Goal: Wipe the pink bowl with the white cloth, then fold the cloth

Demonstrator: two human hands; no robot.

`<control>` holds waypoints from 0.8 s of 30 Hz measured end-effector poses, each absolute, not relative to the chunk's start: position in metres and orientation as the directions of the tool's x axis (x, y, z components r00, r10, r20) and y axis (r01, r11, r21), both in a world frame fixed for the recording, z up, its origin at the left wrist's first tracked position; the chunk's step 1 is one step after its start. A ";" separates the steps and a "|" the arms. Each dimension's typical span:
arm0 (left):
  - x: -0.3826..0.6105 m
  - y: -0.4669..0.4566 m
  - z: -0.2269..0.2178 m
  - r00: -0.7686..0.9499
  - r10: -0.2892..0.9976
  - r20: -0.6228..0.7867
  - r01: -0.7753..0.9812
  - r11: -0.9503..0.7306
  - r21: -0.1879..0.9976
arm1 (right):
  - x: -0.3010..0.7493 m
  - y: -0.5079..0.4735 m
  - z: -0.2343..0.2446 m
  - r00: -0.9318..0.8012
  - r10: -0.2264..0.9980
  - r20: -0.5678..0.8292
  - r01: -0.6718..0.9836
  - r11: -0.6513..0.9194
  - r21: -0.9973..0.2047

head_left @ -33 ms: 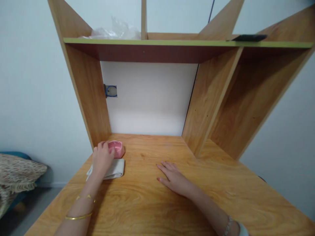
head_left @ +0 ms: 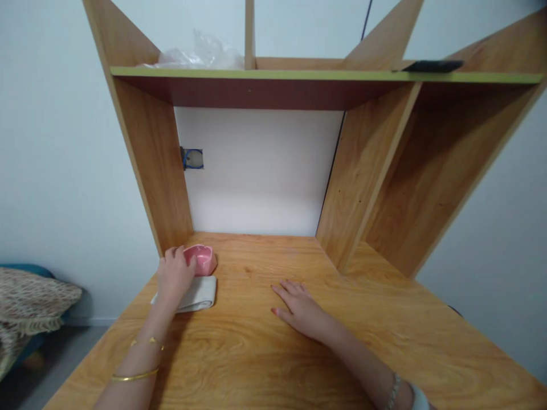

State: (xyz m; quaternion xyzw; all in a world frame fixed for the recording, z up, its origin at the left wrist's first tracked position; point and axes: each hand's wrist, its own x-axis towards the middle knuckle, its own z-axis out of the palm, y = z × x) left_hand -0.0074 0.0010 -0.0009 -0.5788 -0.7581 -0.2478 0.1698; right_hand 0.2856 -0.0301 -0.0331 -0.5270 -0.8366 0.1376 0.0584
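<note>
My left hand (head_left: 175, 276) is at the left side of a pink bowl (head_left: 205, 261) with an angular rim. Its thumb and fingers are apart near the rim; whether they touch it is hard to tell. Beneath that hand and in front of the bowl lies a folded white cloth (head_left: 203, 293), partly covered by the wrist. My right hand (head_left: 301, 307) rests palm down on the wooden desk (head_left: 248, 347), fingers spread, holding nothing.
Wooden side panels and a shelf (head_left: 256, 74) frame the back of the desk. Up there sit a clear plastic bag (head_left: 200, 54) and a flat black object (head_left: 433, 66). A wall socket opening (head_left: 193, 159) shows at the back left. A woven cloth (head_left: 34, 290) lies beyond the desk's left edge.
My left hand has shifted slightly to the left, while the pink bowl has stayed in place. The right hand has barely moved.
</note>
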 end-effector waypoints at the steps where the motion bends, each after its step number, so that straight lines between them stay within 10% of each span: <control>1: -0.014 0.002 -0.003 -0.312 0.804 0.507 0.949 0.236 0.210 | 0.279 -0.031 -0.030 -0.437 0.898 -0.038 0.869 0.411 -0.277; 11: -0.044 0.021 -0.014 -0.337 0.903 0.267 0.911 0.241 0.336 | 0.172 -0.041 -0.006 -0.722 0.636 0.271 0.603 0.771 -0.203; 24: -0.041 0.025 -0.010 -0.444 0.888 0.117 0.783 0.321 0.533 | 0.121 -0.030 -0.008 -0.723 0.639 0.262 0.666 0.746 0.018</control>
